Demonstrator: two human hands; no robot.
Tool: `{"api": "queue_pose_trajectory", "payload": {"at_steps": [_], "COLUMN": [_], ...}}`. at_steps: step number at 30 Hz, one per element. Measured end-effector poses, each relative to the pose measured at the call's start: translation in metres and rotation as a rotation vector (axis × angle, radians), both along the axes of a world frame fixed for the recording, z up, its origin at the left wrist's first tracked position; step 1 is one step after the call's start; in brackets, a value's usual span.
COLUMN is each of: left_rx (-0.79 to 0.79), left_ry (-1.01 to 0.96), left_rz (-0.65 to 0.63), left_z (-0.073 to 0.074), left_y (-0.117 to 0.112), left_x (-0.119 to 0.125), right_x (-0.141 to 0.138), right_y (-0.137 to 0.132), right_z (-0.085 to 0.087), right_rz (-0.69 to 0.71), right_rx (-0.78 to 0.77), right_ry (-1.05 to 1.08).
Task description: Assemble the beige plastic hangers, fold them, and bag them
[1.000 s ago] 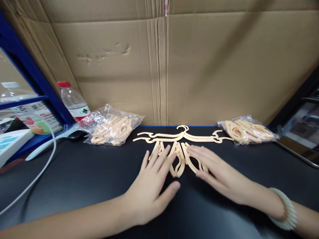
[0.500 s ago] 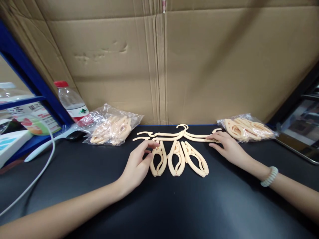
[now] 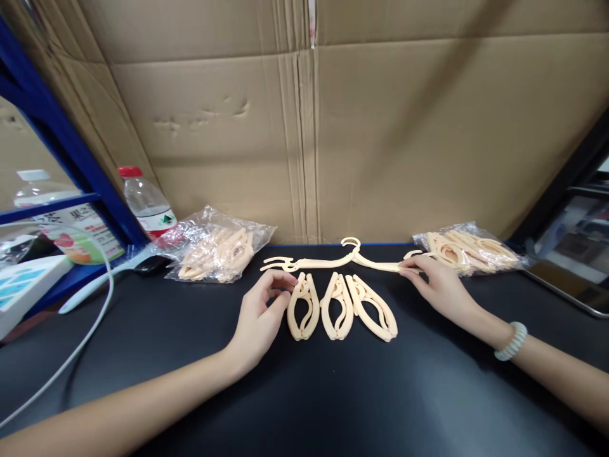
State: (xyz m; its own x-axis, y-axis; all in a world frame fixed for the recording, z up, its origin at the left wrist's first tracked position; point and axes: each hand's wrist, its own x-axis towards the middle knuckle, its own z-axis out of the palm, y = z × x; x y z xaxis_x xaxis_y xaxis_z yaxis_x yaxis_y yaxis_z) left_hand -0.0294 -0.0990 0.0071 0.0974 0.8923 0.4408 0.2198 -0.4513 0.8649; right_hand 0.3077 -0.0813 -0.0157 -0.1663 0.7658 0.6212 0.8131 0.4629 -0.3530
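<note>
Peach plastic unfolded hangers (image 3: 333, 261) lie stacked across the back of the black table (image 3: 304, 393). In front of them three folded hangers (image 3: 340, 306) sit side by side. My left hand (image 3: 261, 311) is curled in an open C, thumb and index apart. Its index fingertip sits just below the stack's left end, beside the top of the leftmost folded hanger. My right hand (image 3: 438, 287) has its fingers pressed together on the right end of the unfolded hangers. A pale beaded bracelet (image 3: 511, 341) is on that wrist.
Two clear bags of more peach hangers lie at the back, one on the left (image 3: 216, 249) and one on the right (image 3: 469, 249). A water bottle (image 3: 147, 203), a white cable (image 3: 90, 317) and a blue shelf frame (image 3: 61, 139) stand left. A cardboard wall (image 3: 380, 127) closes the back.
Both hands left the folded hangers and reached the ends of the unfolded ones. The spread unfolded hangers are now drawn together into one stack, slightly farther back.
</note>
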Motion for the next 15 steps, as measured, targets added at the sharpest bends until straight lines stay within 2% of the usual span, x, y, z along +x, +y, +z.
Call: {"api": "queue_pose_trajectory", "payload": {"at_steps": [9, 12, 15], "left_rx": [-0.022, -0.048, -0.108], "left_ry": [-0.042, -0.098, -0.14], "left_rz": [-0.002, 0.03, 0.008], "left_z": [-0.006, -0.008, -0.01], "left_y": [0.001, 0.001, 0.001], "left_x": [-0.001, 0.0, 0.001], "right_x": [-0.001, -0.004, -0.01], "right_y": [-0.007, -0.011, -0.014], "right_z": [0.012, 0.015, 0.016], "right_rz": [-0.092, -0.07, -0.024], "right_rx": [0.18, 0.238, 0.279], "right_ry": [0.071, 0.067, 0.011]}}
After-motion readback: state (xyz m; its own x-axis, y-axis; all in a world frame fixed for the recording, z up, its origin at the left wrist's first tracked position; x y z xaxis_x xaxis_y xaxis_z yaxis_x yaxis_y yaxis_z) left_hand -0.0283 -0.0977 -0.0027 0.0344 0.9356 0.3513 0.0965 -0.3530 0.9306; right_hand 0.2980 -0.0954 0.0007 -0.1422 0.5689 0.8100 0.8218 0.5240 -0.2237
